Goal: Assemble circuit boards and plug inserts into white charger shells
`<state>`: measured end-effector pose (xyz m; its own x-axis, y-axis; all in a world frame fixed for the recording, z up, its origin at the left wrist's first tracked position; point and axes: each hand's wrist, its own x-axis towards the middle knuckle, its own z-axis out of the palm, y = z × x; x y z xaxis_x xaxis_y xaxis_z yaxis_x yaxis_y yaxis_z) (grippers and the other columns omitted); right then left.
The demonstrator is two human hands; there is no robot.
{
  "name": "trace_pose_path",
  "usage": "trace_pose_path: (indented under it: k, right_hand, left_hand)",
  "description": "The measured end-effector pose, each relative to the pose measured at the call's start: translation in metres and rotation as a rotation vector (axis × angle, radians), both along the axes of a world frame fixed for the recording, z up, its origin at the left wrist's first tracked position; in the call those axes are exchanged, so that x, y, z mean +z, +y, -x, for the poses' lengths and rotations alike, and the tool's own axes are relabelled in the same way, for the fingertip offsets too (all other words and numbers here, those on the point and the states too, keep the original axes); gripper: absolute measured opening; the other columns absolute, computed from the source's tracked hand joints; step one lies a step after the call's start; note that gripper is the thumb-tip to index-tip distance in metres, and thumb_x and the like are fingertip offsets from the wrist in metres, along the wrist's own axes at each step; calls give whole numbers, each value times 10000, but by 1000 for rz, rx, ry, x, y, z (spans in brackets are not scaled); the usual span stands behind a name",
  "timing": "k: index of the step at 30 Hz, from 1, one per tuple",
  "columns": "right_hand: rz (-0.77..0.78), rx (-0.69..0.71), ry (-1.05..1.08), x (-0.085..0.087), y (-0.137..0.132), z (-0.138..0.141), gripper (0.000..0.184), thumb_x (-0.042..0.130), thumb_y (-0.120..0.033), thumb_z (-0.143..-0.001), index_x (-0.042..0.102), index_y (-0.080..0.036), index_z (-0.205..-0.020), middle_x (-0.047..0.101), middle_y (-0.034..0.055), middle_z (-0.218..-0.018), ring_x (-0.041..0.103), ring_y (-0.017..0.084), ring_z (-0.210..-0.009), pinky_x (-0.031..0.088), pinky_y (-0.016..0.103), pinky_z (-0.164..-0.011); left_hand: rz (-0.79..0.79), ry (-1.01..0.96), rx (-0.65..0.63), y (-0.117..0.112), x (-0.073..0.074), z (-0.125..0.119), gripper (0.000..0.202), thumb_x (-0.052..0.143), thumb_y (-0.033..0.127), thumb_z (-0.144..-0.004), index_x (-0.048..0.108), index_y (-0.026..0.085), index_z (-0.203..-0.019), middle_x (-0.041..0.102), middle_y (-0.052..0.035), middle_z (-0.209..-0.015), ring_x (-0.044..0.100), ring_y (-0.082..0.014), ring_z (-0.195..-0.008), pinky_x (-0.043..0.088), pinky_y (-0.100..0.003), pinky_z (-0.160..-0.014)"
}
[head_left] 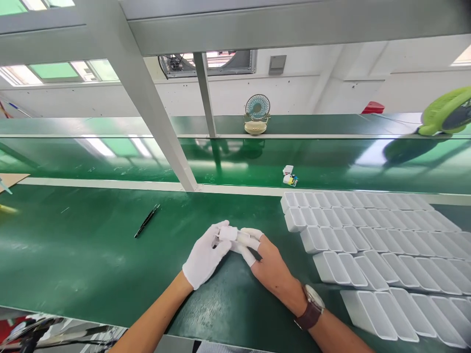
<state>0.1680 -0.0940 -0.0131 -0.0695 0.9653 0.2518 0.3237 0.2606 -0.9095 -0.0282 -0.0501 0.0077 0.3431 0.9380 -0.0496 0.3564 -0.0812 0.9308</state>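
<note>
Small white piece (228, 233) was up between both hands, just over the near green tabletop (91, 264), roughly mid-view. I had the left hand (206, 252), in a white glove, clamped on it, thumb on the near side, fingers behind. The right hand (272, 264), bare except for white finger covers (253, 242), met it from the other side, fingertips at its right end; I couldn't tell whether they pinched it or just rested there, white on white. Details of the piece: too small for me to read.

Brown-strapped wristwatch (312, 306) sat on the right wrist. Black tweezers (147, 220) lay slantwise on the tabletop, left of the hands, well apart from them. To the right I logged rows of white open-topped boxes (294, 220), packed side by side. Beyond the pale edge strip (110, 184), on the farther green surface, I noted a small white-and-yellow component (290, 176). Farther back: a small desk fan (257, 110) near the middle, a lime-green fan (445, 110) at far right, a red object (373, 108) between them. A grey slanted post (147, 93) crossed left of centre.
</note>
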Motion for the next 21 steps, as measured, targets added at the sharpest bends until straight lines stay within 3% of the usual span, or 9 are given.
trace_pose_path:
  k: [2,4,8,15,19,21]
  right_hand:
    - [149,-14,283,4,3,1,297,601,-364,-957,691,-297,-1232,676,76,-1246,661,247,-1106,560,447,-978]
    - [295,3,530,6,6,1,348,622,-416,-942,673,-268,-1253,702,78,-1195,686,240,-1020,607,416,-863]
    - [499,72,838,10,7,1,395,685,-446,-902,683,-225,-1229,719,72,-1136,681,219,-952,609,379,-803]
    - [562,148,863,9,4,5,390,631,-473,-943,694,-181,-1194,728,79,-984,694,204,-815,608,376,-727]
    - [552,148,849,8,4,4,383,604,-474,-958,689,-181,-1190,725,88,-1025,699,220,-854,614,403,-751]
    - [475,127,783,9,4,5,372,626,-459,-945,685,-203,-1210,719,90,-1097,699,229,-904,614,409,-783]
  left_hand:
    - [-49,40,-13,-3,-2,-3,734,739,310,-792,427,254,-1454,624,-84,-1317,654,-239,-1064,557,-393,-923]
    - [-138,115,-6,-7,-3,-6,853,806,229,-687,428,270,-1450,585,-80,-1342,641,-232,-1033,559,-393,-905]
    - [-310,146,1,-12,-3,-8,723,764,215,-750,481,305,-1409,591,-42,-1213,608,-168,-888,559,-356,-839]
    - [-351,156,-7,-15,-3,-6,729,737,178,-782,482,370,-1437,583,6,-1008,579,-153,-847,544,-324,-836]
    - [-339,125,-8,-14,-3,-6,657,718,217,-805,507,341,-1415,599,0,-1024,585,-154,-847,542,-325,-830]
    - [-302,107,19,-12,-1,-7,594,700,255,-825,527,304,-1391,626,-20,-1105,612,-171,-908,544,-342,-856]
